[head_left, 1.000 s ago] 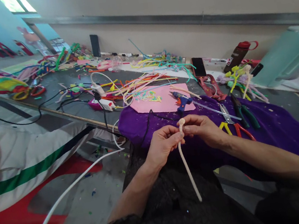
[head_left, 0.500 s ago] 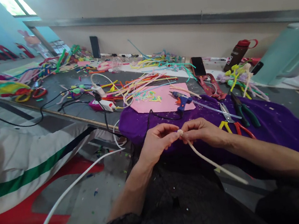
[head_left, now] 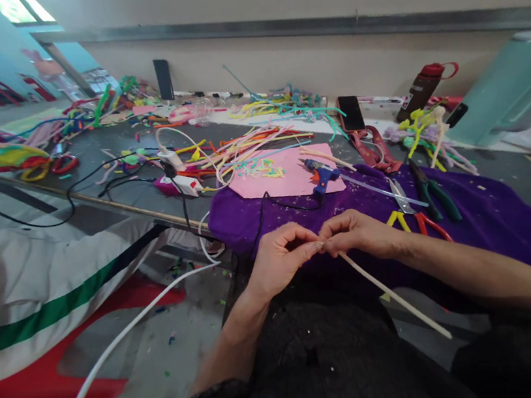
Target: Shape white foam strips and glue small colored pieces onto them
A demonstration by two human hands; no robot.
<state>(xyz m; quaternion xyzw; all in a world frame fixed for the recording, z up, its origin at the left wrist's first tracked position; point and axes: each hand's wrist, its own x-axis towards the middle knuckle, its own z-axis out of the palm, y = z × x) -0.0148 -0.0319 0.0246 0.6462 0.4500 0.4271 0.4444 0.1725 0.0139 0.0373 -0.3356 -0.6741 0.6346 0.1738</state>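
Head view: both hands pinch one cream pipe cleaner

Left hand [head_left: 282, 264] and right hand [head_left: 362, 234] meet at frame centre, fingertips pressed together on the upper end of the cream pipe cleaner [head_left: 394, 297], which slants toward the lower right. Behind them, a blue glue gun [head_left: 320, 176] lies on the purple cloth [head_left: 491, 226] covering the surface.

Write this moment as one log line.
left hand: pinches cream pipe cleaner end | right hand: pinches same end | pipe cleaner: free end slants toward lap | glue gun: untouched

Free: purple cloth [head_left: 496, 226] near right | Blocked ahead: glue gun [head_left: 320, 177], pliers [head_left: 430, 192], scissors [head_left: 402, 206]
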